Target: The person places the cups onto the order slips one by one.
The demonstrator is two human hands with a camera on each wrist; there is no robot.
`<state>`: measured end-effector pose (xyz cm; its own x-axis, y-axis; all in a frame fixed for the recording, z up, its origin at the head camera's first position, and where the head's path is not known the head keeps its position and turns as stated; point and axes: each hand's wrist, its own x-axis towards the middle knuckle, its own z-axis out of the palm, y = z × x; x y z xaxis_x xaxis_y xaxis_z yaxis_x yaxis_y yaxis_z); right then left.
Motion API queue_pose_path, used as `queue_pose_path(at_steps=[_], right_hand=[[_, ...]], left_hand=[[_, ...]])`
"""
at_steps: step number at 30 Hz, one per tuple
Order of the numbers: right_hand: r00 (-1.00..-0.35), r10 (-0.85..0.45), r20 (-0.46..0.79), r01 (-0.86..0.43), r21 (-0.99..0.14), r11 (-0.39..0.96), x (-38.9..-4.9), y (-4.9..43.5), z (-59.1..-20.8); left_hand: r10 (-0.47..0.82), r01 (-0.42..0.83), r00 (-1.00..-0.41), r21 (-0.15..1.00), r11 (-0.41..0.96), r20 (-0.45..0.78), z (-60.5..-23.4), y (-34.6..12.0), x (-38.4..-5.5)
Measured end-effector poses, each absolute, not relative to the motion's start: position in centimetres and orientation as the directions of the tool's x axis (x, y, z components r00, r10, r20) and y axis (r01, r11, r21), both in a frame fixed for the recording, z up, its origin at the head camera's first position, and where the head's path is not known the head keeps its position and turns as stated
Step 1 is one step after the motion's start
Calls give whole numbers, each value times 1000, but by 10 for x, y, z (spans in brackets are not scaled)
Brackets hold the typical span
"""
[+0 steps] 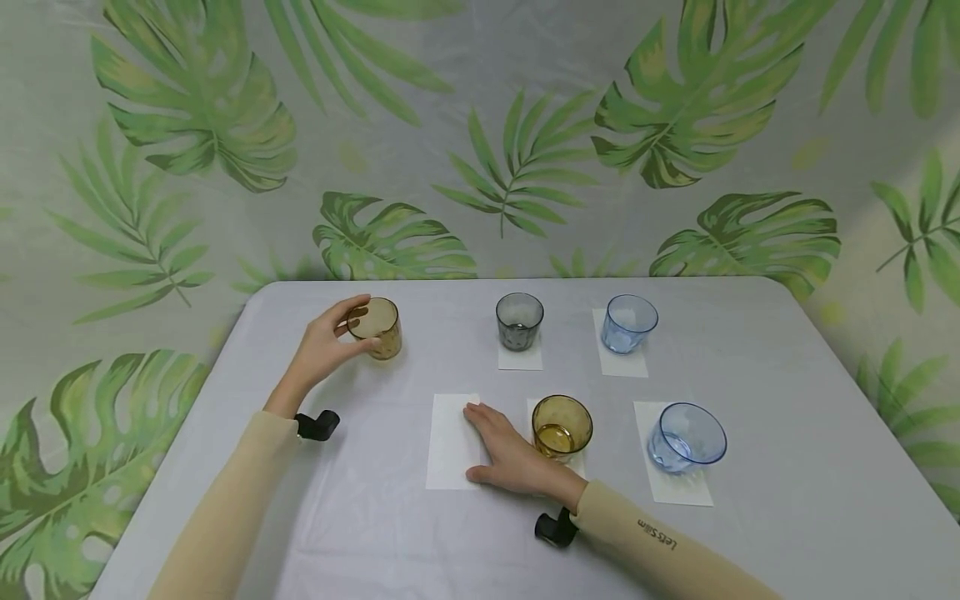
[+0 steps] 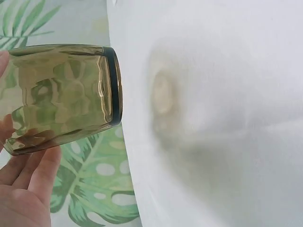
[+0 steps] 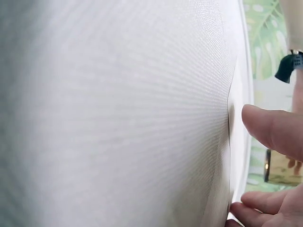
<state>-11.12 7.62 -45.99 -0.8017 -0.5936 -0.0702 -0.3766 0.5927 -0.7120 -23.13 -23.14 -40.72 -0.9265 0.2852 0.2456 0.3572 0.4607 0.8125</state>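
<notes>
My left hand [image 1: 324, 348] grips an amber glass [image 1: 386, 335] at the back left, thumb on the near side and fingers round the far side. In the left wrist view, the tumbler [image 2: 61, 94] is raised, its base apart from the tablecloth. Over a white paper rectangle [image 1: 448, 450] at front centre lies my right hand [image 1: 516, 457], thumb and fingers spread and holding nothing. Its fingertips [image 3: 244, 213] are at the paper in the right wrist view. Just behind that wrist, a second amber glass [image 1: 562, 423] stands upright on another paper.
A grey glass [image 1: 519, 323] and a blue glass [image 1: 628, 325] stand on papers along the back. Another blue glass [image 1: 686, 437] is on a paper at front right. White cloth [image 1: 375, 517] covers the table; a leaf-print sheet [image 1: 525, 150] hangs behind.
</notes>
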Motion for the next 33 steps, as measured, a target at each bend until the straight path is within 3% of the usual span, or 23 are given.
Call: queue_pose_path(at_steps=[16,23,33], right_hand=[[-806,-587,-75,-379,-697,609,-112,75,-460],[-806,-587,-72,-381,-696,608,-111,75,-459],[-807,-586,-70,-383,-693,611,-113,75,-461]], left_hand=[[394,411,-885,816,407,249,-397,-206,-209],[448,433,-860,817,382,246,-367,-185,-185],[497,468,-827,812,349,263,-363,-176,-174]])
